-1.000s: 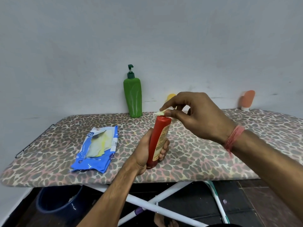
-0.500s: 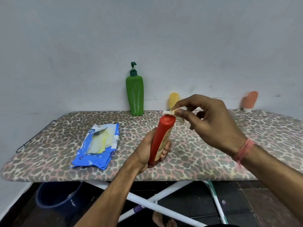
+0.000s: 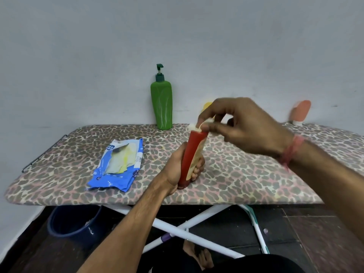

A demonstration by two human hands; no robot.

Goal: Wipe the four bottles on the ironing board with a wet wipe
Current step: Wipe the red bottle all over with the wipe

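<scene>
My left hand grips a red bottle with a cream label, tilted slightly, its base on the leopard-print ironing board. My right hand pinches a small white wet wipe against the bottle's top end. A tall green pump bottle stands upright at the board's back edge by the wall. A yellow bottle is mostly hidden behind my right hand. An orange bottle with a white cap stands at the back right.
A blue wet-wipe packet lies open on the board, left of the red bottle. A dark blue bucket sits on the floor under the board's left end, beside white crossed legs. A grey wall rises right behind the board.
My right hand with the wipe has shifted slightly on the red bottle's top and now covers most of the yellow bottle. The left hand keeps its grip.
</scene>
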